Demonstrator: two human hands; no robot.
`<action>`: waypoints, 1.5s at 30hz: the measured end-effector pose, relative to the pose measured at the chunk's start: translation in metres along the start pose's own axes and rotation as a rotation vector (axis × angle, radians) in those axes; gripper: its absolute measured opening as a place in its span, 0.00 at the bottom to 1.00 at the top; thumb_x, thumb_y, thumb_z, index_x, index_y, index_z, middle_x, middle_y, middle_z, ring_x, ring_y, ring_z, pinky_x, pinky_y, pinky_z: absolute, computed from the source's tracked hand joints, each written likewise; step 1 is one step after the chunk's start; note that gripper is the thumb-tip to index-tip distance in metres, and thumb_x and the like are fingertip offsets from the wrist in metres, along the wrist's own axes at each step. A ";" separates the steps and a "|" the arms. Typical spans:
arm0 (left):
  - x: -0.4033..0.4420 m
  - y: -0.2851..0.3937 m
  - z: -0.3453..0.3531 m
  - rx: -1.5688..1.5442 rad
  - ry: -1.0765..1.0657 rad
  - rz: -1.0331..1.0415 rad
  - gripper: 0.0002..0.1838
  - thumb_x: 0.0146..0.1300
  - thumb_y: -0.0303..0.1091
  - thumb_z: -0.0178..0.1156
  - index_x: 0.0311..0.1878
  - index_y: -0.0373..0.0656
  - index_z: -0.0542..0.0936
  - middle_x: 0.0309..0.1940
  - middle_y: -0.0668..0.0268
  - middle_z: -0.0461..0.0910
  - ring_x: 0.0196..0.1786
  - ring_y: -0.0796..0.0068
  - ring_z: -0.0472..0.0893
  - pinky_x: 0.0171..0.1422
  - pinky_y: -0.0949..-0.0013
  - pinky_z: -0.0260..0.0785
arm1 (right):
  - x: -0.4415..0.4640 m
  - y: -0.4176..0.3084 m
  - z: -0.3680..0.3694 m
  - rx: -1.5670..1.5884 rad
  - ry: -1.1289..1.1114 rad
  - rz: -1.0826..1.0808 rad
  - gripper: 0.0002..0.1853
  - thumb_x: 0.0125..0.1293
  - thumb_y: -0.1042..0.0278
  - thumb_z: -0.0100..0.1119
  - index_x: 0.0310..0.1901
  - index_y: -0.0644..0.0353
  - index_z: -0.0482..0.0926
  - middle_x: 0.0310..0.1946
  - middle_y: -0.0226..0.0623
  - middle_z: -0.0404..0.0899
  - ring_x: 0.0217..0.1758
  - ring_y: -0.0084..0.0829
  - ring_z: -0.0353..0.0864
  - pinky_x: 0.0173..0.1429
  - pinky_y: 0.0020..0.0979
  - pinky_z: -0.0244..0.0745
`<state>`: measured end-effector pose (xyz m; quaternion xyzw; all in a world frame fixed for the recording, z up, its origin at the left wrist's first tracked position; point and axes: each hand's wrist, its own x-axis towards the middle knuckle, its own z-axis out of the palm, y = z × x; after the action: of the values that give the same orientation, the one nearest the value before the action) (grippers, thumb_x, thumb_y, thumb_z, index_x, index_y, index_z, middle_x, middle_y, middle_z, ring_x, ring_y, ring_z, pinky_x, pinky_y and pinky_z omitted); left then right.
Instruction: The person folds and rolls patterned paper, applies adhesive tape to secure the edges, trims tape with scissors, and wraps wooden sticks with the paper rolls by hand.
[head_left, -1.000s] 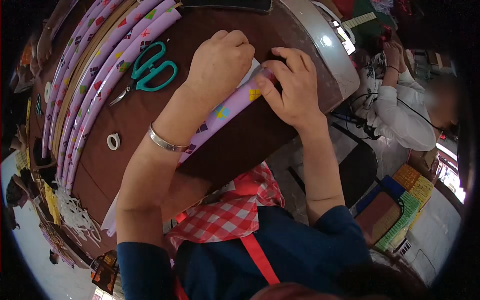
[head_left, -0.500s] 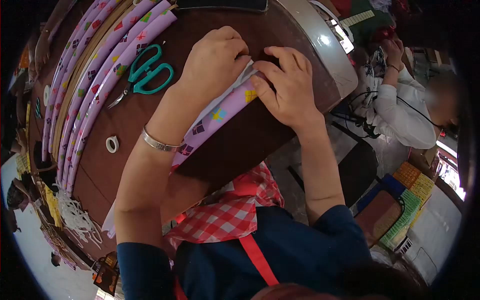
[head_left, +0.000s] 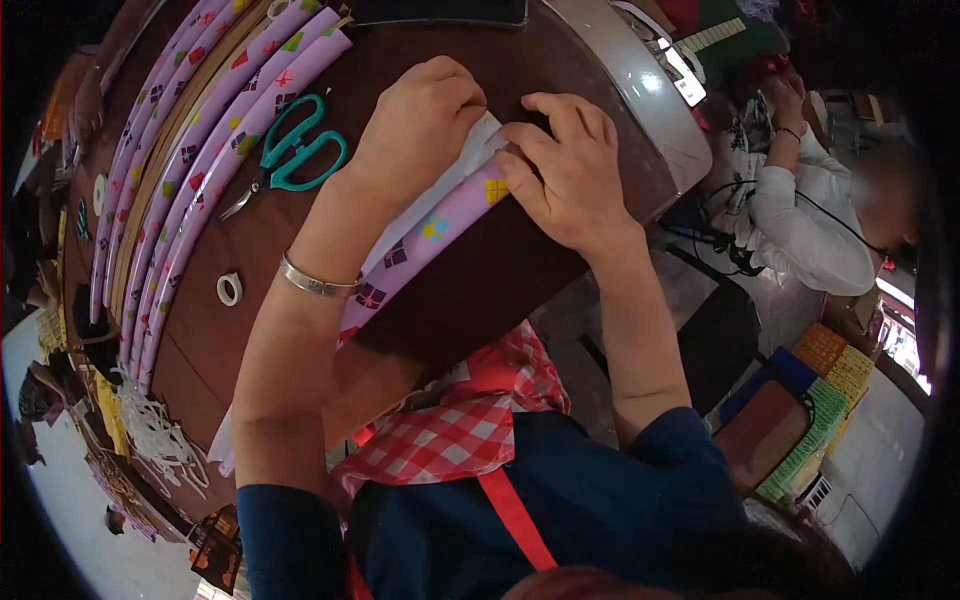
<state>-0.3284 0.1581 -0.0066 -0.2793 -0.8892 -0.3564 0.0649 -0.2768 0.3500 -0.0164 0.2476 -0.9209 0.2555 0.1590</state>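
Note:
A roll of purple patterned paper [head_left: 433, 228] lies slantwise on the brown table, a strip of its white underside showing along the upper edge. My left hand [head_left: 420, 120], with a silver bangle at the wrist, is closed on the white paper edge; its fingertips are partly hidden. The thumb and forefinger of my right hand [head_left: 570, 170] pinch the far end of the same roll. Teal-handled scissors [head_left: 290, 160] rest to the left of my left hand, partly opened. Below them is a small roll of white tape [head_left: 229, 290].
Several long purple wrapped tubes [head_left: 225, 165] lie at the left of the table, with white strings [head_left: 160, 430] near their lower ends. A grey curved edge [head_left: 640, 85] borders the upper right. A person in white [head_left: 815, 215] sits at the right, beyond a dark chair [head_left: 715, 330].
My left hand has moved slightly left and pulled the paper edge up, so more white underside shows. My right hand has shifted slightly left on the roll's end.

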 end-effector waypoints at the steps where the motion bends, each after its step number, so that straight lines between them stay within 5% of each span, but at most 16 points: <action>1: 0.000 0.001 -0.001 0.001 -0.001 0.003 0.04 0.58 0.24 0.62 0.35 0.34 0.80 0.38 0.57 0.79 0.41 0.54 0.80 0.46 0.60 0.73 | 0.000 0.000 0.000 -0.001 0.003 0.001 0.14 0.62 0.52 0.60 0.39 0.53 0.83 0.51 0.36 0.73 0.59 0.41 0.69 0.65 0.51 0.60; 19: -0.005 0.016 0.003 0.292 0.008 -0.060 0.04 0.57 0.30 0.62 0.32 0.40 0.81 0.40 0.62 0.78 0.44 0.56 0.79 0.45 0.55 0.73 | -0.002 0.000 0.003 0.003 0.041 0.012 0.14 0.62 0.53 0.60 0.38 0.55 0.83 0.50 0.37 0.74 0.58 0.41 0.69 0.64 0.54 0.60; 22: -0.008 0.016 0.002 0.340 0.002 -0.096 0.04 0.57 0.30 0.62 0.32 0.40 0.81 0.41 0.63 0.78 0.44 0.57 0.79 0.45 0.55 0.73 | -0.002 -0.003 0.000 -0.033 0.014 0.018 0.15 0.64 0.53 0.58 0.41 0.55 0.84 0.51 0.36 0.75 0.58 0.39 0.71 0.64 0.42 0.60; 37: -0.001 0.020 0.002 0.217 0.085 -0.189 0.06 0.55 0.36 0.66 0.28 0.45 0.84 0.36 0.64 0.80 0.42 0.59 0.80 0.42 0.55 0.74 | -0.001 -0.001 0.001 -0.002 0.007 0.015 0.15 0.64 0.55 0.58 0.42 0.57 0.83 0.53 0.38 0.74 0.59 0.41 0.70 0.65 0.44 0.60; 39: 0.005 0.021 0.004 0.326 0.017 -0.221 0.09 0.56 0.39 0.65 0.27 0.45 0.84 0.36 0.63 0.80 0.43 0.59 0.80 0.42 0.55 0.74 | -0.002 0.002 0.005 0.019 0.058 -0.015 0.14 0.63 0.53 0.61 0.39 0.56 0.83 0.49 0.36 0.73 0.58 0.41 0.69 0.64 0.52 0.60; 45: 0.007 0.018 0.006 0.374 -0.066 -0.263 0.09 0.59 0.39 0.61 0.32 0.44 0.85 0.39 0.62 0.81 0.45 0.58 0.81 0.45 0.53 0.75 | -0.002 0.001 0.004 0.023 0.054 -0.007 0.14 0.63 0.53 0.61 0.39 0.56 0.83 0.49 0.36 0.74 0.57 0.41 0.69 0.63 0.53 0.60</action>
<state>-0.3237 0.1752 0.0019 -0.1556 -0.9702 -0.1813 0.0396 -0.2762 0.3495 -0.0207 0.2458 -0.9124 0.2720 0.1820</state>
